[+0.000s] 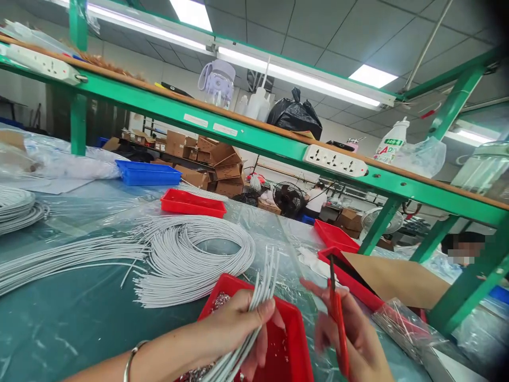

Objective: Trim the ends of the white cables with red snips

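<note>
My left hand (242, 323) is closed around a bundle of thin white cables (267, 281), whose ends stick up past my thumb. The bundle passes over a red tray (300, 339) holding small shiny metal pieces (221, 300). To the right, my right hand (353, 329) grips a red-handled tool (341, 329) with a narrow dark tip pointing up; it is seen edge-on, so its exact kind is unclear. The index finger of that hand stretches left, and its other fingers are partly blurred. Hand and tool are apart from the cable ends. Behind the tray lies a large coil of white cables (207, 228).
More cables (16, 209) lie at the left. A blue tray (149, 173) and another red tray (193, 203) stand farther back. At the right are a cardboard sheet (397, 278) on a red tray and a bag of thin parts (405, 323). A green-framed shelf (254, 135) spans the table.
</note>
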Demonstrator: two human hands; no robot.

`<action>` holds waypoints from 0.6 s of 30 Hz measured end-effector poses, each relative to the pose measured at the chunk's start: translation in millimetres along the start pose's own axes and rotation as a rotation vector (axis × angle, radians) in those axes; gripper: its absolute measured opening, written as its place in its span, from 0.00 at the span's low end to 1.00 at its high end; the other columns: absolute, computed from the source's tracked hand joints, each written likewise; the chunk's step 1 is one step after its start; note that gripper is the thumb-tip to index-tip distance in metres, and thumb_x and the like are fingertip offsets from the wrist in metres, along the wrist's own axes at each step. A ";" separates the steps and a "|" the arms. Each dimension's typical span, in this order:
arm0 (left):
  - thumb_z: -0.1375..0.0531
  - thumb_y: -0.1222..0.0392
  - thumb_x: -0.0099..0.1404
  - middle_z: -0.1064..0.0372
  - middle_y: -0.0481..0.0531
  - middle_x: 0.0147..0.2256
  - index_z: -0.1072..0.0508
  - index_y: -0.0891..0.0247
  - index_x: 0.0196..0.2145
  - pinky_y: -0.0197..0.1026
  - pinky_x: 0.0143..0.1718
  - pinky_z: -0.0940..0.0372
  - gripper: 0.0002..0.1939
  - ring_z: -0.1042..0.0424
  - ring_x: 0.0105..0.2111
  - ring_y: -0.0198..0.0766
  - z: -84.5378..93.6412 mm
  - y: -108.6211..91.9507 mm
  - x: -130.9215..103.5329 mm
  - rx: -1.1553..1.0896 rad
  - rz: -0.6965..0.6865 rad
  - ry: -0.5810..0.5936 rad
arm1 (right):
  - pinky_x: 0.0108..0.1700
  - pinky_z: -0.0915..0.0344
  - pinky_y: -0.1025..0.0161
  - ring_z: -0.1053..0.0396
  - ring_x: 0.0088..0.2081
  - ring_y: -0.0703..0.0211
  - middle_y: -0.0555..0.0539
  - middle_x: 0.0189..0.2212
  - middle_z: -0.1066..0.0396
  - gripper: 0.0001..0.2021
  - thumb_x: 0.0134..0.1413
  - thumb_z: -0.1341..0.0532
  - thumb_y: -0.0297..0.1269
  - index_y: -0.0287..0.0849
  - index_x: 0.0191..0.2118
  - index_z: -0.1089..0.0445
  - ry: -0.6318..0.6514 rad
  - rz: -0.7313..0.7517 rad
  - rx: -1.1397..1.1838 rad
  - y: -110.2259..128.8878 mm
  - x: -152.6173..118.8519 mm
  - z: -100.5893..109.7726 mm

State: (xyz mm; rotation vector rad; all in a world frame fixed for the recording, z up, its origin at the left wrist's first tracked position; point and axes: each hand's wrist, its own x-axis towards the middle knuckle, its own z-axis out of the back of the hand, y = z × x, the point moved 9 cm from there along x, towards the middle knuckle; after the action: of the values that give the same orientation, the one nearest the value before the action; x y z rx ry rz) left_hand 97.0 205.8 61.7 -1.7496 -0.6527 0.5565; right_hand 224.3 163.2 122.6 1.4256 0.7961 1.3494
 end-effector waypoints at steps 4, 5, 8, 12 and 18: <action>0.42 0.29 0.46 0.36 0.45 0.14 0.32 0.64 0.27 0.33 0.17 0.49 0.32 0.40 0.14 0.29 -17.6 19.1 -1.2 0.012 0.083 0.025 | 0.43 0.35 0.59 0.29 0.39 0.58 0.42 0.54 0.36 0.08 0.62 0.47 0.45 0.49 0.36 0.46 0.037 0.176 -0.105 37.7 25.0 -8.2; 0.41 0.29 0.44 0.37 0.45 0.15 0.31 0.65 0.27 0.33 0.19 0.47 0.32 0.39 0.16 0.29 -19.3 21.0 -2.5 0.021 0.083 0.017 | 0.48 0.38 0.56 0.32 0.46 0.56 0.44 0.54 0.36 0.07 0.64 0.49 0.44 0.49 0.36 0.47 0.043 0.217 -0.142 46.9 29.7 -10.2; 0.42 0.29 0.45 0.38 0.43 0.14 0.33 0.63 0.29 0.34 0.19 0.47 0.31 0.41 0.15 0.29 -22.7 21.1 -6.5 0.091 0.062 0.013 | 0.47 0.40 0.55 0.35 0.49 0.52 0.47 0.41 0.32 0.07 0.64 0.49 0.44 0.49 0.35 0.46 0.103 0.290 -0.255 68.5 38.4 -23.4; 0.48 0.31 0.53 0.35 0.45 0.16 0.36 0.63 0.33 0.34 0.12 0.51 0.29 0.44 0.09 0.29 -20.1 10.3 -11.8 0.133 -0.010 -0.028 | 0.25 0.44 0.64 0.44 0.22 0.62 0.56 0.22 0.42 0.07 0.63 0.48 0.40 0.48 0.32 0.45 0.197 0.322 -0.405 83.8 32.5 -47.9; 0.43 0.37 0.57 0.48 0.37 0.14 0.34 0.64 0.28 0.32 0.13 0.59 0.23 0.54 0.11 0.24 -15.5 -19.1 -33.9 0.015 -0.124 -0.044 | 0.23 0.46 0.65 0.49 0.22 0.64 0.57 0.22 0.46 0.07 0.63 0.49 0.36 0.49 0.32 0.48 0.119 0.403 -0.434 108.8 4.5 -49.9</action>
State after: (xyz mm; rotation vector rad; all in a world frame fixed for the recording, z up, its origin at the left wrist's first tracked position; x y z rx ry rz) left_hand 79.5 176.0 85.4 -1.6739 -0.7795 0.5138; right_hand 159.2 144.7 221.5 1.2001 0.2610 1.7987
